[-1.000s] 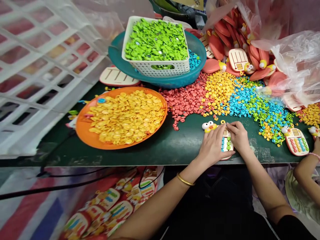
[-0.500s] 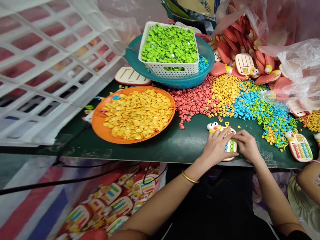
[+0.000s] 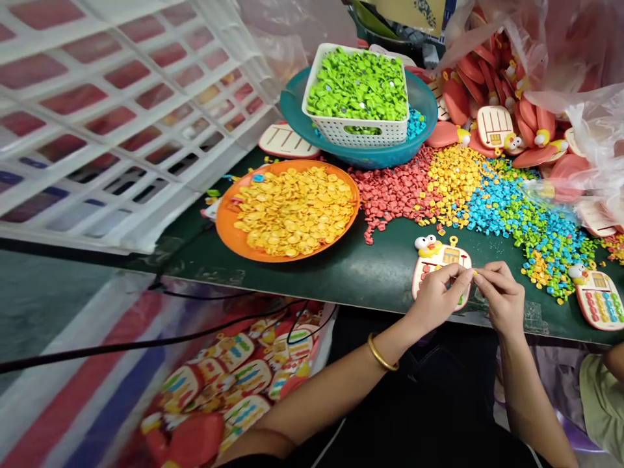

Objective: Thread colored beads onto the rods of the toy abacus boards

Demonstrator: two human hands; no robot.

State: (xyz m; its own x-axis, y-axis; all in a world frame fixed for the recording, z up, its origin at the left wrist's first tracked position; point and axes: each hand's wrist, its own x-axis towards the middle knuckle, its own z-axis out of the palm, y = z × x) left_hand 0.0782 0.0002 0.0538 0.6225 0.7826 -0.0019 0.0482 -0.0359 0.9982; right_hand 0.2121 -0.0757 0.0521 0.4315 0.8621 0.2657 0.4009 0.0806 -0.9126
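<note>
A cream toy board (image 3: 418, 276) with a googly-eyed bird head and coloured buttons lies on the table near its front edge. My left hand (image 3: 441, 292) is above its lower right part, fingers pinched, hiding much of the button rows. Just right of it my right hand (image 3: 502, 296) is also closed in a pinch. Between the meeting fingertips of both hands shows a small yellow piece (image 3: 475, 273), mostly covered by the fingers. A red-backed pile of loose buttons (image 3: 400, 192) spreads behind the board, with yellow, blue and green ones beside it.
An orange plate (image 3: 225, 237) of yellow pieces sits left. Behind it, a white basket (image 3: 336, 131) of green pieces rests in a teal basin (image 3: 295, 107). A white crate (image 3: 146, 227) leans far left. Another toy board (image 3: 600, 299) is at right. More toys (image 3: 244, 380) lie below the table.
My left hand has lifted off the board's face and drawn into a pinch against my right fingertips, uncovering more of the board. The camera view has shifted left.
</note>
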